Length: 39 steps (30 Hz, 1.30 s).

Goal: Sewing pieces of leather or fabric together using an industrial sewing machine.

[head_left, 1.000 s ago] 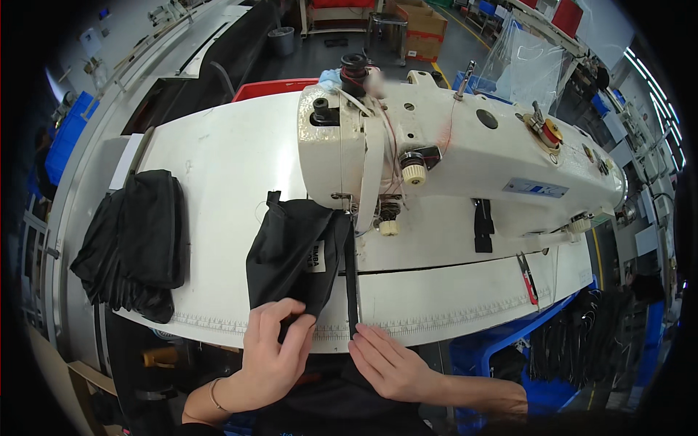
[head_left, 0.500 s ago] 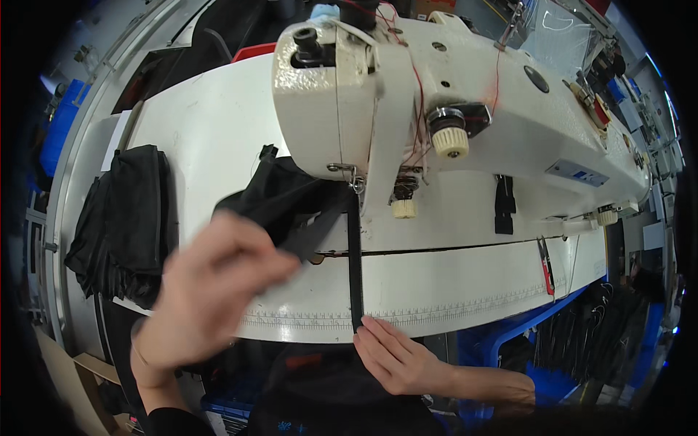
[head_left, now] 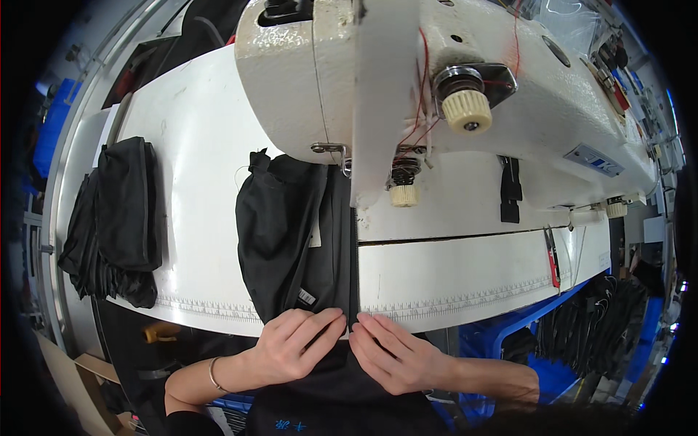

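A black fabric piece (head_left: 280,232) lies stretched toward me from under the sewing machine's head (head_left: 291,87), with a small white label near its front. My left hand (head_left: 297,349) pinches its near edge at the table's front. Along the fabric's right side runs a narrow black strip (head_left: 354,291) that looks like zipper tape. The fingers of my right hand (head_left: 396,357) are closed on the near end of this strip, close beside the left fingertips. The machine head hides the far end of both pieces.
A stack of black fabric pieces (head_left: 129,211) sits at the left of the white table (head_left: 196,167). Under the machine arm lies a black strap piece (head_left: 510,190). Red-handled snips (head_left: 552,260) rest at the right, and a blue bin (head_left: 480,341) stands below the table edge.
My left hand has come down and right, drawing the fabric straight toward me alongside the strip. The right hand stays at the strip's end. The head view has shifted closer to the machine.
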Motion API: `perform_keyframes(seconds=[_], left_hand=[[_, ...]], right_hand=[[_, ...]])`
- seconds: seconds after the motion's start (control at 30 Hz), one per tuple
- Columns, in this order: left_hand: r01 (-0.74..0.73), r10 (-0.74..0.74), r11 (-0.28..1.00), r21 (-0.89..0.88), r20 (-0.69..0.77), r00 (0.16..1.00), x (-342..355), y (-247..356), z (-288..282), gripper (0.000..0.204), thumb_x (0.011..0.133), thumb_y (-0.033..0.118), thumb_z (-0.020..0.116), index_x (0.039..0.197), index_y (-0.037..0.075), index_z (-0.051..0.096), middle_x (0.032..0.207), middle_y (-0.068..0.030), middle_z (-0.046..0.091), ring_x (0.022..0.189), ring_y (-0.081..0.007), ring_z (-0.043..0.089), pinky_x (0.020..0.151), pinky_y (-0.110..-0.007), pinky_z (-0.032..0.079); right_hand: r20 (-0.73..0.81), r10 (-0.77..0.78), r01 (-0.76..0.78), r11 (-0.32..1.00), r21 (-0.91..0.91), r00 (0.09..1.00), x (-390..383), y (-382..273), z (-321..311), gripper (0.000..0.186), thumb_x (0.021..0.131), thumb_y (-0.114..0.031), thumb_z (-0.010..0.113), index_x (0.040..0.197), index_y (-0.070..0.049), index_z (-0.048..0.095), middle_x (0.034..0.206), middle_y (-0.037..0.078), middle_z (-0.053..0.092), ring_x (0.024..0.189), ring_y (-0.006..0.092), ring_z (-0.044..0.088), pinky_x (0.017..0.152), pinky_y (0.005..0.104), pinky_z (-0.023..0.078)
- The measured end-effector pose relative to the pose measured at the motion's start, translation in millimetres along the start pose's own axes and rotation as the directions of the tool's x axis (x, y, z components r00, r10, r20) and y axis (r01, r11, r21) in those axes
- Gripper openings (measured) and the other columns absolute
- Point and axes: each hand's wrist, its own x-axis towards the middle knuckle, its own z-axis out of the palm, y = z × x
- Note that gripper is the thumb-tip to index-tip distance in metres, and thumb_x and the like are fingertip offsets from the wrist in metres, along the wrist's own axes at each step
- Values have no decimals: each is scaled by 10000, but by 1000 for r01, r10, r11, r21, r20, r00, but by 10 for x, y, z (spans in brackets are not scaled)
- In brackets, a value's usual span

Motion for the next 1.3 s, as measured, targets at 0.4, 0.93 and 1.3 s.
perform_keyframes(seconds=[0.4, 0.93, 1.3], left_hand=[[-132, 114, 980, 149, 125, 986, 100, 59, -67, 322, 628, 42, 599, 924, -57, 676, 1027, -159, 651, 726, -172, 580, 601, -229, 467], [-103, 90, 988, 115, 114, 989, 110, 34, -6, 275, 689, 58, 600, 921, -74, 664, 1059, -194, 635, 737, -169, 566, 597, -215, 462], [-132, 123, 989, 72, 125, 985, 270, -213, 22, 272, 682, 70, 609, 910, -77, 633, 1067, -206, 629, 715, -171, 541, 577, -220, 465]], right_hand=[[46, -64, 65, 998, -14, 997, 4, 45, -15, 315, 796, -185, 554, 974, 62, 637, 1048, 179, 603, 1045, 331, 593, 964, 419, 473], [57, -69, 70, 997, -16, 996, 10, 52, 0, 316, 795, -181, 551, 978, 62, 636, 1059, 185, 598, 1047, 336, 594, 959, 420, 480], [174, -114, 126, 990, -61, 978, 153, 255, -61, 348, 760, -206, 528, 977, 44, 636, 1041, 185, 597, 1059, 349, 582, 977, 451, 451]])
